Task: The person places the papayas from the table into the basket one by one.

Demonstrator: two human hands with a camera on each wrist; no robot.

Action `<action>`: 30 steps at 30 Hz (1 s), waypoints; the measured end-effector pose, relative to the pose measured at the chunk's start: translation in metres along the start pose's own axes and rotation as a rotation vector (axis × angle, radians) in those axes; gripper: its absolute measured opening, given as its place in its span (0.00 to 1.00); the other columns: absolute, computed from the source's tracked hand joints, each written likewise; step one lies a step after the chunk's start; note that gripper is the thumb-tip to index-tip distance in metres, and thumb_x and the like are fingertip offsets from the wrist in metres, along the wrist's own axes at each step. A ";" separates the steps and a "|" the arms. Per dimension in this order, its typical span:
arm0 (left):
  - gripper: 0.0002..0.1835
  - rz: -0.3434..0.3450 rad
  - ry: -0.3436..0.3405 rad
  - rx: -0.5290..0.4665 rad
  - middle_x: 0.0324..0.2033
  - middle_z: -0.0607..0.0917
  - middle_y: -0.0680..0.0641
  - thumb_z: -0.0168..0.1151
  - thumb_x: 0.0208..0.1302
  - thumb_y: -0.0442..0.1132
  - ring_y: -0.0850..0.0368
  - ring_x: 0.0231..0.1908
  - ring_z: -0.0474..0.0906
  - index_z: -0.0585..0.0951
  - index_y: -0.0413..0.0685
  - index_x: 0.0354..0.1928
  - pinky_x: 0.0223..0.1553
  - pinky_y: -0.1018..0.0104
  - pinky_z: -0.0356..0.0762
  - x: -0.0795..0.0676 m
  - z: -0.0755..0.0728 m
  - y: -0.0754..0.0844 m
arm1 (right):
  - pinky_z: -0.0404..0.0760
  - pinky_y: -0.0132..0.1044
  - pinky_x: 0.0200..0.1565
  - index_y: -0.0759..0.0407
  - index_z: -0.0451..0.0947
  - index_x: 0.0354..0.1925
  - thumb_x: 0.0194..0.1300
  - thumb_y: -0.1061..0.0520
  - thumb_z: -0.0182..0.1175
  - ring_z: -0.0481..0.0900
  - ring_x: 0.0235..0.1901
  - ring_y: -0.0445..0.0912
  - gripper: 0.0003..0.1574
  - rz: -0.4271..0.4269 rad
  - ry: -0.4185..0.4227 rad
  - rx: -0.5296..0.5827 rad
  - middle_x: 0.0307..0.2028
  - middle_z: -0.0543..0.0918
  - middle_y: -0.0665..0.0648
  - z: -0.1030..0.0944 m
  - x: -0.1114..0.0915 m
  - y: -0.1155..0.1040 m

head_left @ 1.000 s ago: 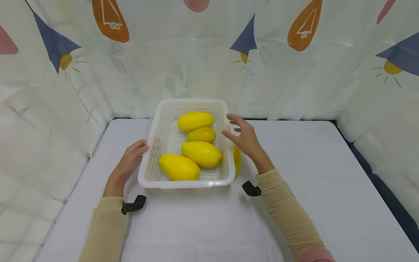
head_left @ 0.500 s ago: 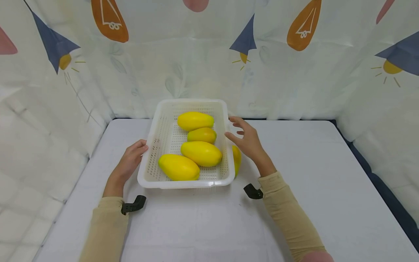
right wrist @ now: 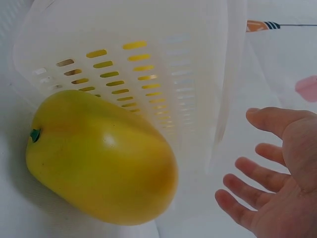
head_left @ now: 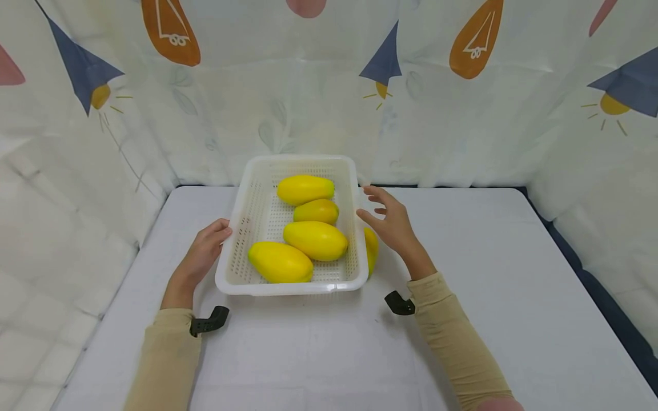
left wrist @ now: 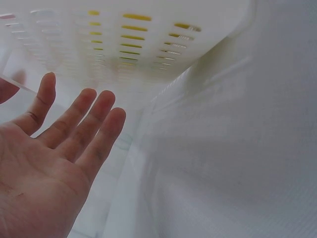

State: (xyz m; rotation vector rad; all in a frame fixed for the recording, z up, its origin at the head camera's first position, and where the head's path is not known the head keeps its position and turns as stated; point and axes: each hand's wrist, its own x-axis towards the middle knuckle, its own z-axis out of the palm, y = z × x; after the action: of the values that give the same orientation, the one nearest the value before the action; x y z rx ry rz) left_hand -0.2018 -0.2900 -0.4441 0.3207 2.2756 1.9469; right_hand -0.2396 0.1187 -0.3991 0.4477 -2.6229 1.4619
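A white perforated plastic basket [head_left: 292,289] stands on the table with several yellow mango-like fruits [head_left: 280,262] in it. My left hand [head_left: 199,254] is at the basket's left rim, its fingertips at the edge. In the left wrist view its fingers [left wrist: 81,131] extend loosely below the rim, beside the slotted wall. My right hand [head_left: 393,225] is just off the right rim, thumb and fingers spread, holding nothing. Below it, outside the basket's right wall, lies another yellow fruit [head_left: 372,251], partly hidden by the basket; the right wrist view shows its green stem end.
A white cloth covers the table [head_left: 319,348]. Behind it hangs a pale patterned curtain [head_left: 308,103], with the basket's far end close to it. A dark strip [head_left: 606,291] runs along the table's right side. Black wrist devices [head_left: 211,321] sit at both sleeves.
My right hand has drawn slightly right and down, away from the basket's right rim. The left hand, the basket and the fruits stay where they were.
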 end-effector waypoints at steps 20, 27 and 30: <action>0.16 -0.005 0.004 0.023 0.48 0.78 0.54 0.42 0.77 0.48 0.68 0.48 0.76 0.71 0.44 0.51 0.50 0.80 0.73 0.000 0.000 0.002 | 0.75 0.50 0.60 0.53 0.65 0.68 0.65 0.48 0.63 0.71 0.63 0.54 0.36 0.014 -0.015 -0.008 0.66 0.71 0.55 0.000 -0.005 0.006; 0.16 0.000 -0.001 0.006 0.48 0.78 0.55 0.42 0.77 0.48 0.68 0.48 0.76 0.71 0.44 0.51 0.50 0.80 0.74 0.000 -0.001 0.000 | 0.75 0.51 0.60 0.53 0.65 0.67 0.66 0.47 0.62 0.71 0.63 0.53 0.35 0.030 -0.017 -0.015 0.66 0.71 0.55 0.001 -0.008 0.007; 0.15 0.002 0.000 0.003 0.47 0.78 0.55 0.43 0.77 0.47 0.69 0.47 0.76 0.71 0.44 0.51 0.49 0.80 0.74 0.000 -0.001 -0.001 | 0.75 0.51 0.60 0.53 0.65 0.67 0.66 0.47 0.62 0.71 0.63 0.52 0.35 0.037 -0.018 -0.023 0.66 0.71 0.55 0.001 -0.010 0.008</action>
State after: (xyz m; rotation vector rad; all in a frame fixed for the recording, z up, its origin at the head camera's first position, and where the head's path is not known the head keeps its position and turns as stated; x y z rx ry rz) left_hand -0.2024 -0.2906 -0.4445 0.3231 2.2786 1.9447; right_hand -0.2329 0.1237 -0.4086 0.4144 -2.6729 1.4429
